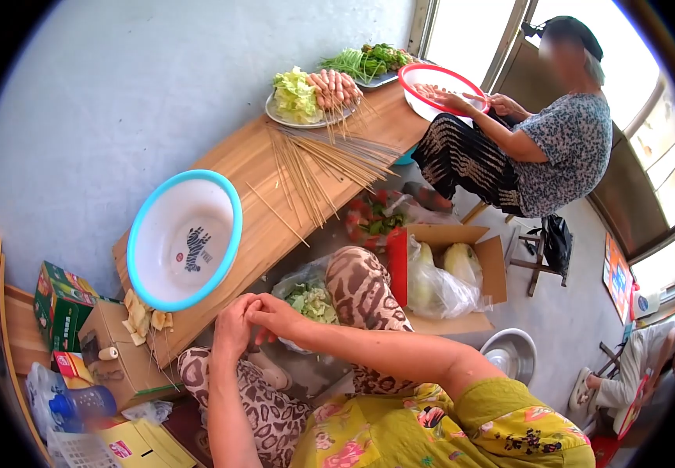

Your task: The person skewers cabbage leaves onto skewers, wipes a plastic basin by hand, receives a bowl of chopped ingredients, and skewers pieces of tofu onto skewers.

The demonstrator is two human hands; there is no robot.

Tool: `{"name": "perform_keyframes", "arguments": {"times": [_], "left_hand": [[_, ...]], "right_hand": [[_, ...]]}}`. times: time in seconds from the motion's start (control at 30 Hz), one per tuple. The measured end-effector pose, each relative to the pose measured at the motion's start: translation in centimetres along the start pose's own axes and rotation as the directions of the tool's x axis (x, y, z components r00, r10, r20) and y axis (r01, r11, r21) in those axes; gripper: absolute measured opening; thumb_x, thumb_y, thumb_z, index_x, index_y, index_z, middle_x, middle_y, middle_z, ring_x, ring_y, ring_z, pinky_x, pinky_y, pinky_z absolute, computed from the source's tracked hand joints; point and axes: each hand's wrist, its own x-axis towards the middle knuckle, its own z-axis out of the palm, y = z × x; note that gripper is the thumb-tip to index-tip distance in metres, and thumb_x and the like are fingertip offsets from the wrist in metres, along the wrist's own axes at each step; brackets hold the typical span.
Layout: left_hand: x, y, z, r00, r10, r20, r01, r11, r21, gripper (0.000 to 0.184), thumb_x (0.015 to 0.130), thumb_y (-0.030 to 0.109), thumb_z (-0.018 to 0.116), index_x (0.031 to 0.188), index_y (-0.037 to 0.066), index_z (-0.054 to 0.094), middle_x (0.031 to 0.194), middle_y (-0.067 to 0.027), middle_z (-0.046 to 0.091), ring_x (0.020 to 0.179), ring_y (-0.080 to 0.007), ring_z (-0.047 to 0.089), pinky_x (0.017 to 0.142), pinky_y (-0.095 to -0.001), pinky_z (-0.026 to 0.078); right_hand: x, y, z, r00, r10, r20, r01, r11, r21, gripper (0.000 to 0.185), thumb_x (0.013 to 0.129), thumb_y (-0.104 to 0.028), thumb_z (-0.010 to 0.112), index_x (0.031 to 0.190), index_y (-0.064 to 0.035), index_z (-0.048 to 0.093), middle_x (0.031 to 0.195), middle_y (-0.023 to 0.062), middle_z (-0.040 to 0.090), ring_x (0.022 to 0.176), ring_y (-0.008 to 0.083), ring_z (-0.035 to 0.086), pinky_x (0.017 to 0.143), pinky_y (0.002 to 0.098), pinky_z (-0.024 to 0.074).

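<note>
Beside one blue-rimmed basin (159, 226), left hand (233, 321) and right hand (272, 313) together, grip unclear

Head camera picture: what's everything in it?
Table: one, brown, by the wall
Blue-rimmed basin: one, white, table's near end
Red-rimmed basin: one, white, table's far end
Skewers: many, tan, mid-table
Plate: one, white, on table
Lettuce: some, pale green, on plate
Sausages: several, pink, on plate
Tray of greens: one, dark, beyond plate
Chopped leaves: one bag, pale green, beside table
Carton: one, brown and red, right of centre
Metal bowl: one, silver, near carton
Stool: one, brown, right
Bottle: one, blue, lower left
Boxes: several, mixed colours, left
Other people: at least two, patterned and grey clothes, right
Left hand and right hand: two, bare, touching, centre
</note>
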Motion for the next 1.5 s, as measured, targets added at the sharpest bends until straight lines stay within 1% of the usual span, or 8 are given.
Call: {"name": "perform_keyframes", "arguments": {"times": [0.23, 0.27, 0.4, 0.73, 1.0, 1.13, 1.33, 1.5], "left_hand": [[0.9, -2.5, 0.9, 0.997, 0.072, -0.012, -0.073, 0.996, -0.046, 0.027, 0.087, 0.030, 0.050, 0.095, 0.007, 0.062, 0.090, -0.0159, 0.063, 0.084, -0.0320, 0.061, 0.071, -0.0391, 0.046], [0.9, -2.6, 1.3, 0.991, 0.103, -0.087, -0.107, 0.993, -0.045, 0.021, 0.086, 0.023, 0.051, 0.092, 0.005, 0.061, 0.084, -0.0128, 0.063, 0.075, -0.0225, 0.061, 0.070, -0.0325, 0.046], [0.3, -1.4, 1.0, 0.959, 0.195, -0.204, -0.182, 0.980, 0.080, 0.020, 0.085, 0.024, 0.053, 0.090, 0.005, 0.060, 0.083, -0.0155, 0.061, 0.078, -0.0330, 0.059, 0.067, -0.0381, 0.046], [0.4, -1.8, 1.9, 0.913, 0.293, -0.283, -0.272, 0.956, 0.111, 0.016, 0.082, 0.021, 0.055, 0.084, 0.006, 0.061, 0.079, -0.0142, 0.061, 0.079, -0.0330, 0.059, 0.067, -0.0405, 0.047], [-1.1, 0.3, 0.4, 0.850, 0.344, -0.399, -0.270, 0.935, 0.231, 0.015, 0.082, 0.018, 0.056, 0.091, 0.005, 0.060, 0.089, -0.0122, 0.059, 0.078, -0.0310, 0.060, 0.067, -0.0394, 0.049], [-4.9, 0.8, -2.7, 0.719, 0.394, -0.573, -0.282, 0.918, 0.278, 0.017, 0.081, 0.013, 0.060, 0.096, 0.005, 0.062, 0.089, -0.0114, 0.060, 0.079, -0.0284, 0.061, 0.067, -0.0360, 0.050], [-9.0, -7.6, -8.5, 0.652, 0.080, -0.754, 0.027, 0.991, 0.129, 0.021, 0.085, 0.018, 0.060, 0.099, 0.002, 0.063, 0.089, -0.0098, 0.064, 0.078, -0.0214, 0.062, 0.071, -0.0308, 0.048], [-10.3, -15.5, -10.4, 0.608, -0.101, -0.788, 0.322, 0.938, 0.128, 0.032, 0.083, 0.029, 0.060, 0.104, 0.004, 0.061, 0.100, -0.0151, 0.063, 0.093, -0.0327, 0.060, 0.079, -0.0405, 0.046]], "right_hand": [[0.1, -0.2, -0.5, 0.999, -0.040, 0.009, 0.039, 0.999, 0.035, 0.028, 0.084, -0.022, 0.056, 0.108, -0.0101, 0.047, 0.087, 0.0041, 0.059, 0.056, 0.0138, 0.061, 0.046, 0.0236, 0.0447], [0.2, -0.5, -0.5, 1.000, -0.004, -0.016, 0.004, 1.000, -0.007, 0.030, 0.085, -0.023, 0.056, 0.111, -0.0104, 0.047, 0.088, 0.0039, 0.059, 0.058, 0.0143, 0.062, 0.047, 0.0235, 0.0441], [-0.1, -1.4, -1.0, 1.000, 0.020, 0.010, -0.020, 0.998, -0.057, 0.026, 0.089, -0.025, 0.053, 0.108, -0.0086, 0.049, 0.091, 0.0043, 0.059, 0.065, 0.0152, 0.062, 0.056, 0.0250, 0.0429], [-0.1, -1.4, -1.4, 0.999, 0.021, 0.026, -0.018, 0.991, -0.130, 0.018, 0.094, -0.025, 0.046, 0.102, -0.0098, 0.051, 0.086, 0.0019, 0.057, 0.067, 0.0141, 0.061, 0.056, 0.0240, 0.0439], [0.5, -1.3, -2.1, 0.998, -0.042, 0.045, 0.043, 0.998, -0.035, 0.034, 0.096, -0.037, 0.040, 0.109, -0.0085, 0.052, 0.092, 0.0032, 0.061, 0.065, 0.0135, 0.059, 0.056, 0.0238, 0.0421], [0.0, -1.9, -2.6, 0.998, -0.030, 0.048, 0.032, 0.999, -0.036, 0.045, 0.095, -0.039, 0.040, 0.121, -0.0024, 0.045, 0.094, 0.0086, 0.062, 0.068, 0.0133, 0.059, 0.060, 0.0246, 0.0424], [-1.0, -2.6, -2.9, 0.999, -0.041, 0.026, 0.043, 0.997, -0.059, 0.043, 0.096, -0.037, 0.040, 0.120, -0.0012, 0.046, 0.096, 0.0074, 0.061, 0.071, 0.0132, 0.058, 0.061, 0.0246, 0.0431], [-1.2, -2.8, -2.7, 0.997, -0.053, 0.051, 0.059, 0.991, -0.122, 0.041, 0.096, -0.035, 0.041, 0.119, -0.0017, 0.049, 0.095, 0.0086, 0.061, 0.069, 0.0126, 0.058, 0.062, 0.0248, 0.0416]]}}
